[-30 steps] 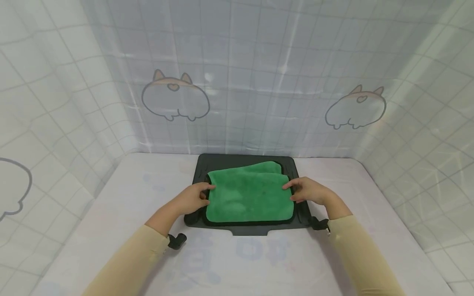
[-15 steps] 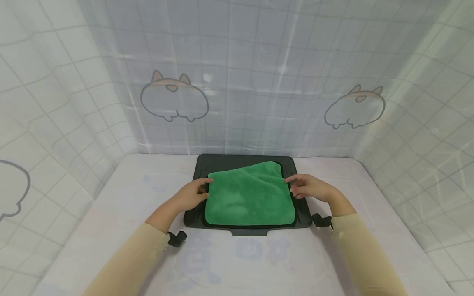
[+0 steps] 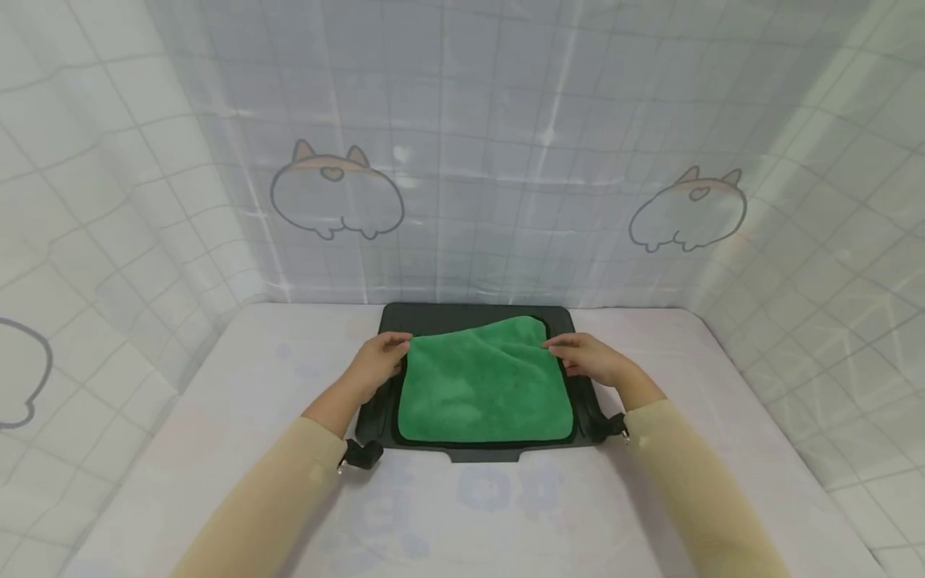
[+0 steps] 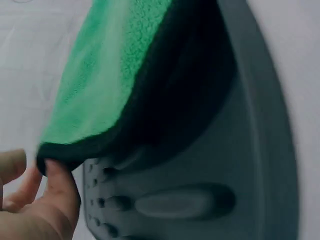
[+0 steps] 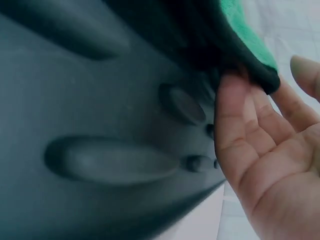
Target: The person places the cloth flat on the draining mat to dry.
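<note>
A green cloth [image 3: 484, 393] with a dark edging lies on a dark grey ridged tray [image 3: 466, 313]. My left hand [image 3: 372, 365] is at its upper left corner. In the left wrist view the fingertips [image 4: 56, 175] touch the dark underside of that corner, while the thumb stands a little apart. My right hand [image 3: 588, 359] is at the cloth's right edge, near the top. The right wrist view shows its fingers [image 5: 232, 102] reaching under the dark-edged corner, with the thumb apart from the cloth. Part of the fingers is hidden behind the corner.
The tray stands on a pale table [image 3: 470, 522] with faint printed marks. White grid-patterned curtains [image 3: 462, 160] with cartoon animal drawings rise behind and on both sides. Small black devices [image 3: 364, 454] are strapped at both wrists.
Both hands have moved up along the cloth's sides to its upper corners. The front part of the cloth now lies smoother and a little nearer the tray's front edge.
</note>
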A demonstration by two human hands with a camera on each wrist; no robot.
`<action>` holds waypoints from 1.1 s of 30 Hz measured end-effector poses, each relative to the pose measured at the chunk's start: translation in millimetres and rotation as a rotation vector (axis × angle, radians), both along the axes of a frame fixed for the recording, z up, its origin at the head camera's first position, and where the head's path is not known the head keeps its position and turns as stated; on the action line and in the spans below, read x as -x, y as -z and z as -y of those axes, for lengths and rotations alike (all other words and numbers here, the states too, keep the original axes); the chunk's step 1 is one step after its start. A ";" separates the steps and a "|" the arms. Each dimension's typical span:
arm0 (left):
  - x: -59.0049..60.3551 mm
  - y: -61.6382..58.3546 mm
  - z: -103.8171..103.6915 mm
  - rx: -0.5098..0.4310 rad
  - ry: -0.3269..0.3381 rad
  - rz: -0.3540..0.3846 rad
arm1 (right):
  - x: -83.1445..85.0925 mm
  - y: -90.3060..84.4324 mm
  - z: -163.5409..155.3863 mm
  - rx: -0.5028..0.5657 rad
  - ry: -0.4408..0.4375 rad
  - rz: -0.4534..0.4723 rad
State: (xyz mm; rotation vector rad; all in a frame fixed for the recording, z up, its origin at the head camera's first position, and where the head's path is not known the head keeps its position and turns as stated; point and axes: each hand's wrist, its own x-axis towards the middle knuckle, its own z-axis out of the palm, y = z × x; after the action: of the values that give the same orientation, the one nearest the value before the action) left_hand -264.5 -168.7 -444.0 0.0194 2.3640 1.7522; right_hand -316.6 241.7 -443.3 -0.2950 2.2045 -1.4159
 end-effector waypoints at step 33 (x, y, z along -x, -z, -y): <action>-4.2 -2.3 6.8 0.439 0.225 -0.143 | -7.3 -12.3 -18.2 -0.103 -0.074 0.016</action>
State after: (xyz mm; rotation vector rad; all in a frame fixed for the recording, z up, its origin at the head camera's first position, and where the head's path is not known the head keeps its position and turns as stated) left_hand -260.3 -175.5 -441.7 0.3404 2.6736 1.1430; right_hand -309.3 259.9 -431.0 -0.3246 2.2211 -1.2568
